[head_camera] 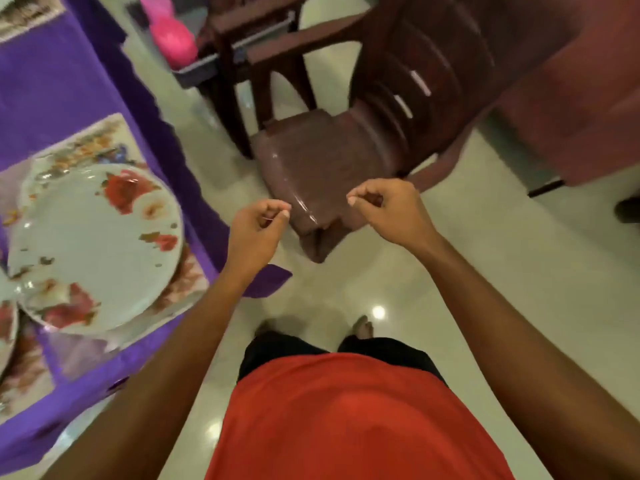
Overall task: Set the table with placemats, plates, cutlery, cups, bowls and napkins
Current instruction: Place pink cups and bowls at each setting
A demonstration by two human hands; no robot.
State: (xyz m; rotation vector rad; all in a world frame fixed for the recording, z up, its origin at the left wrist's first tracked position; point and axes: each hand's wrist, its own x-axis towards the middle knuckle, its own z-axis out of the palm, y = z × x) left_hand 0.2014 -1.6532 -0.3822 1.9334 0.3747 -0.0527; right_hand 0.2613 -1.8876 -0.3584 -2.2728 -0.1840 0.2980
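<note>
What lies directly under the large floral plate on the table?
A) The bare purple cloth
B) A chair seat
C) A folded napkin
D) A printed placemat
D: the floral plate rests on a printed placemat whose edges show beyond its rim, and the purple tablecloth lies below that.

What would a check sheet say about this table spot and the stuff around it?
Surface: table under a purple cloth, at left.
Job's things: flowered plate on a placemat; second plate showing only its edge at far left; no cutlery, cups, bowls or napkins seen.
Clutter: blurred pink thing behind the chair.
Grippers: left hand and right hand, fingers curled, nothing seen in them.
Cables: nothing seen.
Surroundings: brown chair, pale shiny floor.
</note>
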